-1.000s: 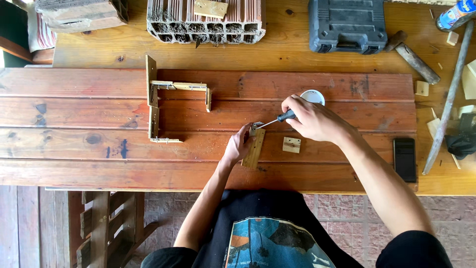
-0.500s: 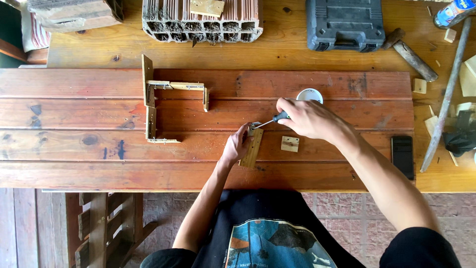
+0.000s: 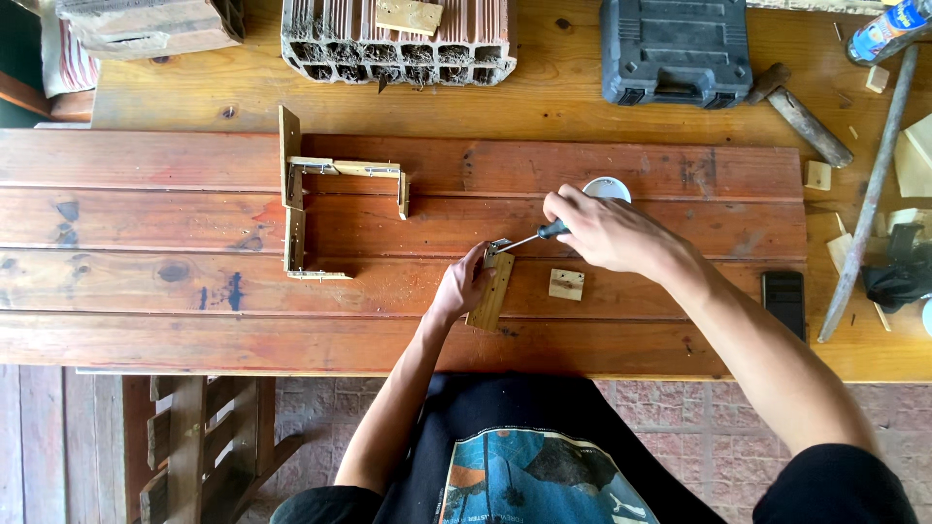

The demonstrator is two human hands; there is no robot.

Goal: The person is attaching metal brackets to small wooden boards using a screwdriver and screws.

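Clamping screwdriver [image 3: 532, 238] in right hand [image 3: 602, 231]; left hand [image 3: 459, 289] steadies wood strip [image 3: 490, 296].

Far off beyond my right fingers, at the counter's top corner, lies a cylindrical can with a blue, red and white label [image 3: 888, 29], cut off by the frame edge. Nearer, out past my right wrist, a black rectangular phone [image 3: 783, 301] lies flat on the counter, its screen dark. No signs are in sight.
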